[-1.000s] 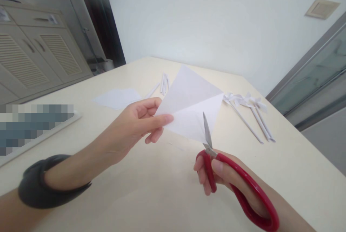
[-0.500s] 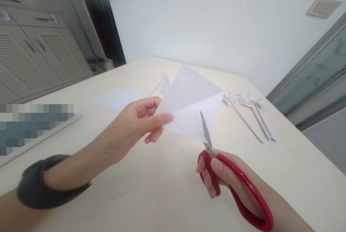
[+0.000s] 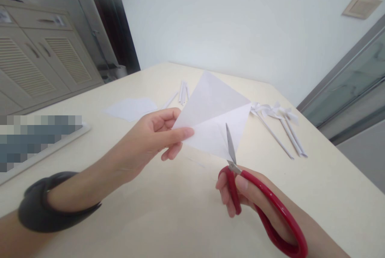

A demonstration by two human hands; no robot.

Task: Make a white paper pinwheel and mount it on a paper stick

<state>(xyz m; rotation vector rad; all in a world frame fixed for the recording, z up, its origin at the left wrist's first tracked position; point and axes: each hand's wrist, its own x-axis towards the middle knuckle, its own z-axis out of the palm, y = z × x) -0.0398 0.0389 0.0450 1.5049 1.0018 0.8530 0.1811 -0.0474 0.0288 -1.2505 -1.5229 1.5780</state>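
- Scissors [image 3: 258, 204], red-handled, are gripped in the right hand [image 3: 249, 194], blades closed into the lower edge of the folded paper square [image 3: 213, 119].
- The paper is pinched at its left corner by the left hand [image 3: 150, 142], above the surface [image 3: 315, 194].
- Paper pinwheels [image 3: 276, 123] lie beyond.

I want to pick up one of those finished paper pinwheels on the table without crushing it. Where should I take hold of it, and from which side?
Grip a paper pinwheel by its thin stick, not the folded vanes. The sticks lie flat on the table with their free ends pointing toward the near right, so come from that side, probably pinching the stick near its lower end.
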